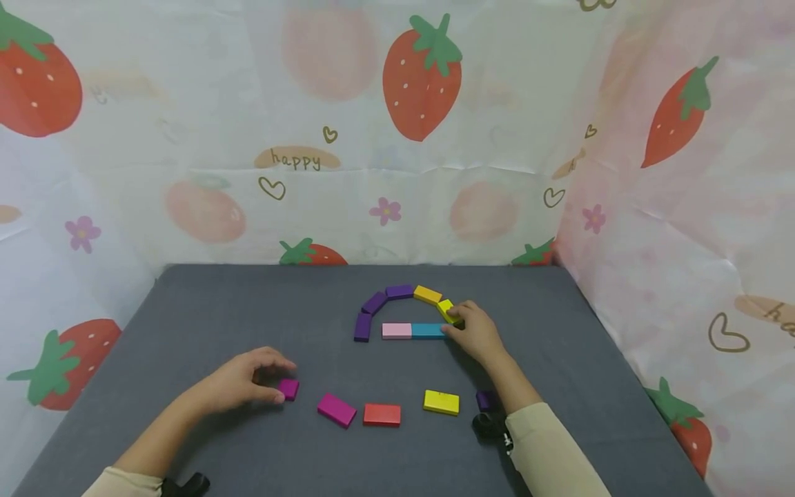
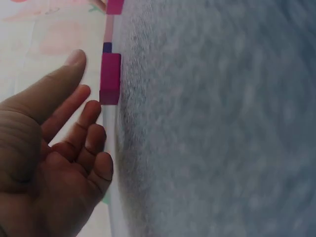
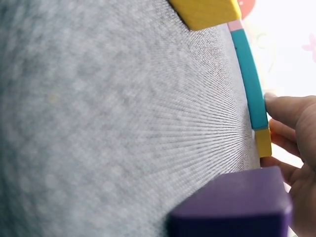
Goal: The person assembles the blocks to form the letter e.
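My left hand (image 1: 242, 379) is beside a small magenta block (image 1: 289, 389), thumb near its edge. In the left wrist view its fingers and thumb are spread apart, with the magenta block (image 2: 110, 79) just beyond them. The right hand (image 1: 475, 333) holds a yellow block (image 1: 446, 309) at the right end of an arc, fingers curled about it and partly hiding it. Its thumb lies by the end of a blue block (image 1: 427, 332), which adjoins a pink block (image 1: 396, 331). The arc also has an orange-yellow block (image 1: 428, 295) and several purple blocks (image 1: 399, 292).
On the grey table (image 1: 248, 304), a second magenta block (image 1: 337, 411), a red block (image 1: 381, 415) and another yellow block (image 1: 442, 402) lie in front. A dark purple block (image 1: 487, 400) sits by the right wrist. Strawberry-printed cloth (image 1: 348, 228) hangs behind and beside the table.
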`<state>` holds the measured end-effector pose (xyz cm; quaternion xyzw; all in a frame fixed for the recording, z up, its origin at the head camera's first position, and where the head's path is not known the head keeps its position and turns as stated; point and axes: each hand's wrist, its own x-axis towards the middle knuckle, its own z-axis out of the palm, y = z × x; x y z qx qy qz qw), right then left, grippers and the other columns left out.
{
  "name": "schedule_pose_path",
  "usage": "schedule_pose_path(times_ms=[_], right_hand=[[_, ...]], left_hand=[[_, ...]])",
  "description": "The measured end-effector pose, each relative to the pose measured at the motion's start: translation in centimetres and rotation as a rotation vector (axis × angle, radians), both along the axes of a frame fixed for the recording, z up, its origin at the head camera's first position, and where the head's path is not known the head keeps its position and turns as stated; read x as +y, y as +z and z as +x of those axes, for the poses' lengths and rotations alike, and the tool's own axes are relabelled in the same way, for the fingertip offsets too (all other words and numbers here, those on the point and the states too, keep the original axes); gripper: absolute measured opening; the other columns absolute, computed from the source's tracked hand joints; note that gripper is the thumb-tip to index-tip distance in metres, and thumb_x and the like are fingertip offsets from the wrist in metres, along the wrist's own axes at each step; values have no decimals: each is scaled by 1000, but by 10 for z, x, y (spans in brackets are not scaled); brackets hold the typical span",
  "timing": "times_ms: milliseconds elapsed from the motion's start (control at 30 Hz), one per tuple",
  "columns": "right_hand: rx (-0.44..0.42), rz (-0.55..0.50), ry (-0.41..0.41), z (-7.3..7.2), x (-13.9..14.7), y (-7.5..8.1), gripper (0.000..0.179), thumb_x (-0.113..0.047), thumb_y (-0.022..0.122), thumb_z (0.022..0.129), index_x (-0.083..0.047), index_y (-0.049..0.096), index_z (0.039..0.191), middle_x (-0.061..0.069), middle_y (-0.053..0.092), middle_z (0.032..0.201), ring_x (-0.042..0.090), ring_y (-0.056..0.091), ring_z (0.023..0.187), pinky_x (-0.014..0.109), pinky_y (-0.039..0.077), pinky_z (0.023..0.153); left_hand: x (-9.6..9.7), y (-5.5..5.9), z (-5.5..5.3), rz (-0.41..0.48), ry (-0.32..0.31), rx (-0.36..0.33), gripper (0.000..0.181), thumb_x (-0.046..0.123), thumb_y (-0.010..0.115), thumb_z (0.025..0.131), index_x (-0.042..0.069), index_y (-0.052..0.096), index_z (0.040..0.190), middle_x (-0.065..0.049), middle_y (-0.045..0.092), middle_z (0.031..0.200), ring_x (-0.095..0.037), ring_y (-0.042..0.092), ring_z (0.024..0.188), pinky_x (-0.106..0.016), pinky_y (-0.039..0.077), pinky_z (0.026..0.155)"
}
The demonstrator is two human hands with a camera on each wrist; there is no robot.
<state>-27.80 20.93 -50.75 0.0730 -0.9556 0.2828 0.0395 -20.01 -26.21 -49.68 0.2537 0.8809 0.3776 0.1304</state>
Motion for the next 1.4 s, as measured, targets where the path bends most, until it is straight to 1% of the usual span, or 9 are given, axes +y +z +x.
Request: schedule_pose_path(times_ms=[100,233,400,533,833,933,1100,1233,1400], right_hand=[[0,1,-2,0,1,-1,41,-30,76,95,-6,70,128,8,62,130,29,60,121,49,48,105],[1,1,-7,1,1,-2,41,-29,76,94,-6,70,127,8,62,129,30,60,120,49,48,105],[-9,-4,-14,1,1,-3,40,-29,76,94,-6,70,127,8,62,129,29,60,120,49,48,105],[-2,1,-15,1,1,-2,41,-28,77,94,-6,70,127,8,62,129,29,60,120,49,48,104],[2,-1,-8,1,1,0,41,-29,77,94,-6,70,127,8,62,129,29,60,120,49,48,105],[6,1,-8,0,1,0,41,-28,77,94,-6,70,127,8,62,129,29,60,119,49,48,104],[9,-2,-11,0,0,-1,41,-28,77,93,-6,70,127,8,62,129,29,60,120,49,48,105],[5,-6,-10,-1,0,0,42,-28,77,94,-6,70,128,8,62,129,30,60,121,49,47,106],[-5,-1,-13,-2,1,-1,41,-28,76,94,-6,70,128,7,62,129,29,60,121,49,47,106]], left_hand=[[1,-4,0,-1,-13,0,49,42,85,82,21,71,124,3,64,120,-15,58,108,-28,48,87],[3,-4,0,-9,-27,-1,45,39,86,82,21,73,122,3,64,117,-14,56,105,-29,48,88],[5,-5,0,-45,-31,9,43,40,85,82,24,73,120,7,64,114,-13,56,104,-31,48,89],[6,-5,0,-76,-21,18,41,41,85,82,27,73,118,10,63,113,-11,55,103,-31,48,89],[8,-5,-3,-106,-3,32,36,39,85,83,28,73,114,11,63,111,-11,57,102,-31,49,88],[9,-4,-4,-109,2,38,35,39,85,82,28,73,113,11,63,108,-11,57,99,-30,49,86],[11,3,-8,-108,2,64,35,37,86,83,25,74,113,8,63,105,-12,56,97,-32,49,84],[14,12,-12,-119,19,76,35,35,85,84,24,73,115,7,62,106,-16,54,96,-32,47,80],[19,24,-17,-122,57,92,34,33,85,85,25,73,116,7,62,107,-18,53,97,-30,47,76]])
